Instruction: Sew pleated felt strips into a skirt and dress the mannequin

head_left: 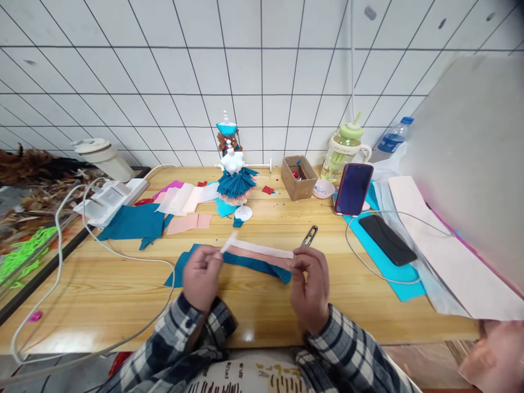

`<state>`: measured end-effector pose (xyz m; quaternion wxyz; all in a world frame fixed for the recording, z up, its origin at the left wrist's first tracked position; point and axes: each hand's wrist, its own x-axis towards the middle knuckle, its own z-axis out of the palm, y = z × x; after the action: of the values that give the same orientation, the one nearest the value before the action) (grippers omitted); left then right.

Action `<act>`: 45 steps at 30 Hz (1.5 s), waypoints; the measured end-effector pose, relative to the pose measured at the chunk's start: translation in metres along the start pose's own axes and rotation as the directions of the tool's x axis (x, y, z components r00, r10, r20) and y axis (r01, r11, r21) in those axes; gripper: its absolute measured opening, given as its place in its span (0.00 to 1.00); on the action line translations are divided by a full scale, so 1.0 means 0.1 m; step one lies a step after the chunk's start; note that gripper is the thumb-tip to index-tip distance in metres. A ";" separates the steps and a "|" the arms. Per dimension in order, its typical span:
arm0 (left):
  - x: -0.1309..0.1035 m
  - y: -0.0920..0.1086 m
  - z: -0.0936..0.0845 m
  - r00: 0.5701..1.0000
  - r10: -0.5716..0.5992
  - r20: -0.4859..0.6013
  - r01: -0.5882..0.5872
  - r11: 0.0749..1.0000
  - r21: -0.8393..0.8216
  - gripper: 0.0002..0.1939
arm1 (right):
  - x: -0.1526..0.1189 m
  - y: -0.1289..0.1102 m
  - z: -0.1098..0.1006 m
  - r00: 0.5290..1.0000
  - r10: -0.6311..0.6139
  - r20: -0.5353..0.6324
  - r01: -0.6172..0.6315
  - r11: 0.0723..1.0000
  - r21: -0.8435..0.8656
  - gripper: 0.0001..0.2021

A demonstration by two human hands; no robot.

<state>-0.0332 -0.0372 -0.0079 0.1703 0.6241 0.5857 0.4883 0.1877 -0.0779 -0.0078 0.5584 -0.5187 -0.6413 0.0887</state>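
My left hand (pixel 202 275) is closed in a pinch on a narrow white strip (pixel 229 242), slightly blurred. At the other side, the fingertips of my right hand (pixel 310 284) pinch the right end of a pale pink strip (pixel 262 249). Just under it runs a peach strip (pixel 257 257), and a teal strip (pixel 254 267) lies beneath both on the table. Thread snips (pixel 310 236) lie just beyond my right fingers. Farther back stands a small white mannequin (pixel 232 162) wearing a layered teal and peach skirt (pixel 237 185).
Fabric pieces (pixel 135 221) and a white power strip (pixel 118 199) lie left. A cable (pixel 123 254) crosses the wooden table (pixel 262 322). At the back right are a cardboard box (pixel 298 185), a small bowl (pixel 323 188), a drink jug (pixel 339 153) and two phones (pixel 354 188).
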 end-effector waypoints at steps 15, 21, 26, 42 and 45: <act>0.17 -0.62 -0.42 0.868 -0.216 0.446 -0.259 0.569 0.780 0.16 | -0.15 0.49 -0.19 0.981 0.098 0.170 -0.079 0.990 -0.120 0.05; 0.71 -0.73 -0.21 0.891 -0.198 0.410 -0.261 0.516 0.816 0.18 | -0.17 0.57 -0.18 0.986 0.025 0.166 0.010 0.978 -0.207 0.04; 0.68 -0.44 -0.19 0.949 0.019 0.316 -0.273 0.556 0.786 0.22 | -0.13 0.56 -0.19 0.965 0.063 0.254 -0.003 0.973 -0.231 0.05; 0.17 0.40 0.47 0.733 0.303 0.609 -0.425 0.903 0.064 0.13 | 0.26 0.24 0.16 0.906 0.229 0.357 -0.219 0.973 -0.068 0.02; 0.17 0.35 0.49 0.739 0.318 0.595 -0.408 0.913 0.020 0.11 | 0.26 0.26 0.17 0.902 0.258 0.348 -0.252 0.966 -0.061 0.02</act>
<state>0.0230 -0.0136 0.0034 0.1946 0.8556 0.4071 0.2536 0.1928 -0.0383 -0.0153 0.4141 -0.5778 -0.6583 0.2478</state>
